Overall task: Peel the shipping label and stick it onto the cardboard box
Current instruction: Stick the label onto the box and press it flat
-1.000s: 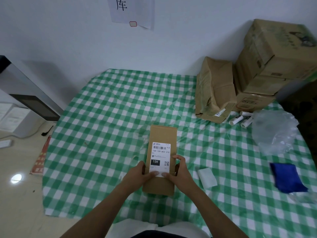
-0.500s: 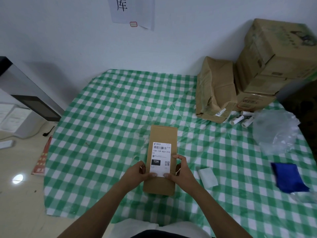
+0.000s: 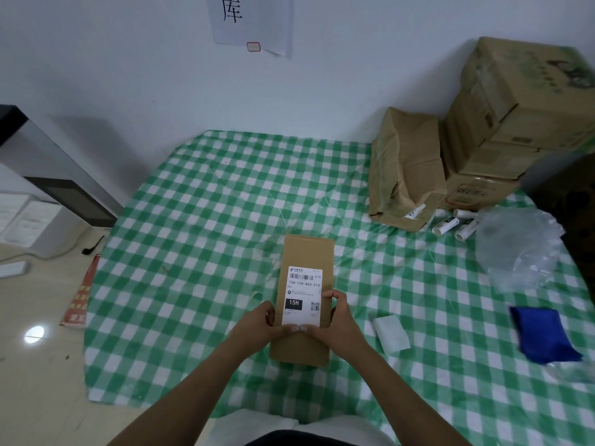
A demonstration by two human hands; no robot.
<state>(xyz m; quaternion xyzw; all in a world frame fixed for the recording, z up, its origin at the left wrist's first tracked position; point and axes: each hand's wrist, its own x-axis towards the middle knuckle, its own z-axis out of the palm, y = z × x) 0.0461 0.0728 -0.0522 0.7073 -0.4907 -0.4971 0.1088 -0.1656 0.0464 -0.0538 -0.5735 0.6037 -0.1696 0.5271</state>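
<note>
A flat brown cardboard box (image 3: 307, 252) lies lengthwise on the green checked tablecloth (image 3: 199, 239). A white shipping label (image 3: 302, 294) with a barcode and a black "15H" block lies on the box's top face. My left hand (image 3: 257, 326) grips the box's left edge, its thumb pressing the label's lower edge. My right hand (image 3: 341, 323) holds the right edge, thumb on the label's bottom and a finger at its right side. Both thumbs meet at the label's lower edge.
A white backing sheet (image 3: 391, 333) lies right of the box. A blue cloth (image 3: 541, 333) and clear plastic bag (image 3: 518, 246) are at the right. Stacked cardboard boxes (image 3: 515, 123), a crushed carton (image 3: 405, 169) and white tubes (image 3: 454, 225) stand at the back right.
Both thumbs have slid toward each other along the label's lower edge. The box and label stay in place.
</note>
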